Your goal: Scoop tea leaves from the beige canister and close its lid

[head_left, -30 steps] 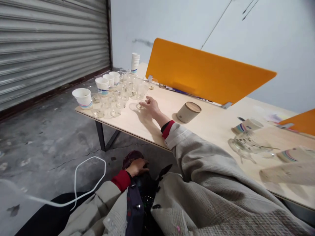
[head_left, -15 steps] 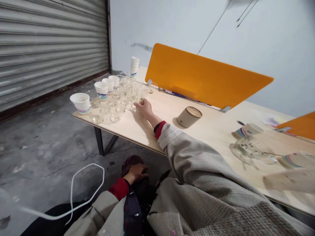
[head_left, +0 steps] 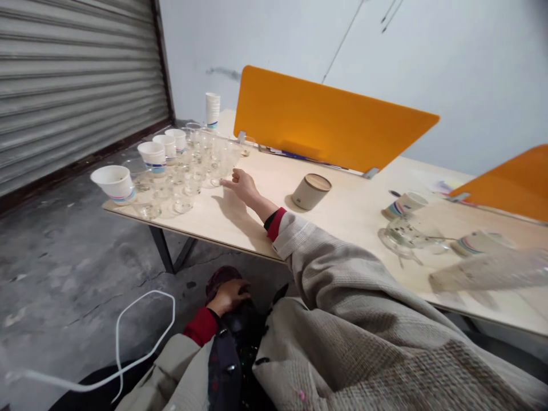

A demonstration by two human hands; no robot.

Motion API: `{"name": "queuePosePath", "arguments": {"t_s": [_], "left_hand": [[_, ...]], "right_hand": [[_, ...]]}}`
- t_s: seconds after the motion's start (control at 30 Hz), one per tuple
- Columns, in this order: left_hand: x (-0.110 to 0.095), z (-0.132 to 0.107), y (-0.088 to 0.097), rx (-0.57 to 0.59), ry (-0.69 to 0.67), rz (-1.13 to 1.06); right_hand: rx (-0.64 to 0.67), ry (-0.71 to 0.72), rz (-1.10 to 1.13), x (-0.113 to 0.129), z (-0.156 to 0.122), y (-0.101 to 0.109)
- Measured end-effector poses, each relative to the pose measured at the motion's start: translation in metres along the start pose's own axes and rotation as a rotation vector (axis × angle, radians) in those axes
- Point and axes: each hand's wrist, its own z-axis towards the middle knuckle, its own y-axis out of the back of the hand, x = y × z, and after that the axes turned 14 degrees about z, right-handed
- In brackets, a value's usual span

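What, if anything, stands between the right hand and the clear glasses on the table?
Nothing visible does. The right hand lies on the table, fingertips at the nearest of the clear glasses. The lidded tub sits off to the side.

A pale wooden table on dark legs carries everything. Around the lidded round canister at its middle: clear glasses and paper cups far to its left, an orange divider behind it, a tipped cup to its right.
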Motion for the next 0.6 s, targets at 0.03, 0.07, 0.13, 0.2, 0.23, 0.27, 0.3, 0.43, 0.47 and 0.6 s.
{"name": "queuePosePath", "arguments": {"t_s": [0.03, 0.07, 0.13, 0.2, 0.23, 0.27, 0.3, 0.43, 0.47, 0.6], "left_hand": [[0.0, -0.001, 0.001, -0.009, -0.005, -0.007], [0.0, -0.002, 0.003, -0.017, -0.01, -0.013], [-0.001, -0.002, 0.007, -0.025, -0.016, -0.019], [-0.005, -0.002, 0.013, -0.029, -0.022, -0.015], [-0.009, -0.002, 0.016, -0.03, -0.027, -0.009], [-0.014, -0.004, 0.021, -0.031, -0.038, -0.004], [-0.021, -0.006, 0.028, -0.032, -0.054, -0.002], [-0.068, -0.029, 0.069, -0.101, -0.224, -0.134], [-0.083, -0.035, 0.083, -0.138, -0.279, -0.181], [-0.135, -0.037, 0.139, -0.408, -0.349, -0.211]], "right_hand": [[0.02, -0.011, 0.004, 0.003, -0.008, 0.009], [0.041, -0.024, 0.012, 0.006, -0.018, 0.019], [0.085, -0.03, 0.019, 0.012, -0.044, 0.041], [0.117, -0.002, -0.004, 0.016, -0.077, 0.068], [0.119, 0.014, -0.019, 0.017, -0.095, 0.082], [0.114, 0.025, -0.026, 0.016, -0.114, 0.097], [0.092, 0.026, -0.024, 0.013, -0.133, 0.114], [-0.131, 0.043, -0.095, -0.011, -0.207, 0.188], [-0.194, 0.057, -0.141, -0.018, -0.223, 0.207], [-0.398, 0.07, -0.409, -0.042, -0.267, 0.264]]}}
